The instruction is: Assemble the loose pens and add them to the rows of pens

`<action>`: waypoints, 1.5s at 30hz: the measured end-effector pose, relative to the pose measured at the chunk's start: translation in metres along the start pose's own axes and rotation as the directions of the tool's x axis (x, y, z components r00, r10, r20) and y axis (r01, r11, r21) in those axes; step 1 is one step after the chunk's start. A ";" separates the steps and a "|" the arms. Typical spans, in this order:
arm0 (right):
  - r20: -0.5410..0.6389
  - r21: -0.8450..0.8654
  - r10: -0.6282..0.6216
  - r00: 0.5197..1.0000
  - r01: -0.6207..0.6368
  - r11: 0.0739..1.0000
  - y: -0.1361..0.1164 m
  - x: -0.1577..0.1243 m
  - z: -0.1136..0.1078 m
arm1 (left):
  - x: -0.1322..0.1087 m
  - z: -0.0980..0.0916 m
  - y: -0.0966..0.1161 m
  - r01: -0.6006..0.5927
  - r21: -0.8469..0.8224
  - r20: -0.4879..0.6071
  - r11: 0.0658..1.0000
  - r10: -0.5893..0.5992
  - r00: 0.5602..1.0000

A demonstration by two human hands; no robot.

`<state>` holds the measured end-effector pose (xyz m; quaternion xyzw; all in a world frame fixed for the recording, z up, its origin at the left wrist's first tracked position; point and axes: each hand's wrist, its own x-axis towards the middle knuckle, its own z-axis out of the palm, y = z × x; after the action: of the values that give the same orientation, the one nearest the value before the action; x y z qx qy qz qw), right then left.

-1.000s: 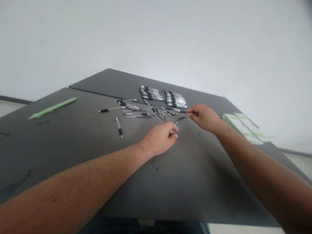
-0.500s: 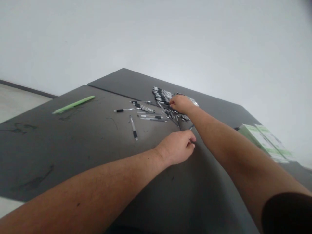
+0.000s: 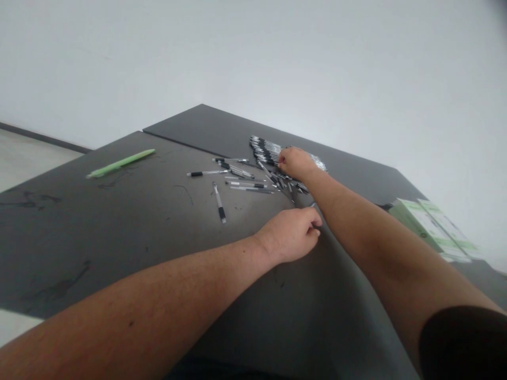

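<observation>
My right hand [image 3: 297,162] is closed, its fingertips down at a dense row of clear pens [image 3: 266,149] with black grips. What its fingers pinch is hidden. Nearer to me, my left hand [image 3: 293,232] hovers at or just above the dark tabletop, fingers curled and thumb close to the index finger. A thin pale tip shows just beyond that hand; whether it is held I cannot tell. Between the hands and to the left lie loose pens [image 3: 219,202] and thin pen parts [image 3: 253,189], pointing various ways.
A long, light green, pen-shaped object [image 3: 121,163] lies at the left of the dark table [image 3: 119,221]. White-and-green boxes [image 3: 435,224] stand at the right, beyond my right forearm. A seam crosses the tabletop, and a pale wall [image 3: 253,53] rises behind.
The whole view has shifted slightly upward. Both hands keep nearly the same places, the right one still at the pen row; no pen has visibly moved.
</observation>
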<state>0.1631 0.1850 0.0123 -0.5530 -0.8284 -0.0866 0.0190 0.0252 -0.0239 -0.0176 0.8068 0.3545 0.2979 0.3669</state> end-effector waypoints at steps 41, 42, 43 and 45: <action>-0.251 0.814 0.481 0.840 -0.086 0.575 0.059 -0.256 -0.028 | 0.002 -0.004 -0.004 -0.157 0.100 0.018 0.983 0.156 0.988; -0.252 0.822 0.499 0.829 -0.089 0.562 0.061 -0.260 -0.021 | 0.001 -0.004 -0.004 -0.154 0.102 0.020 0.983 0.153 0.988; -0.254 0.825 0.512 0.821 -0.093 0.558 0.062 -0.262 -0.014 | 0.001 -0.005 -0.005 -0.151 0.103 0.021 0.983 0.149 0.989; -0.259 0.818 0.523 0.812 -0.103 0.566 0.064 -0.265 -0.004 | 0.001 -0.006 -0.005 -0.146 0.109 0.019 0.983 0.145 0.989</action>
<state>0.3243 -0.0338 -0.0100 -0.5933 -0.6350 0.1488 0.4719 0.0196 -0.0184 -0.0186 0.8513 0.3084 0.2994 0.3009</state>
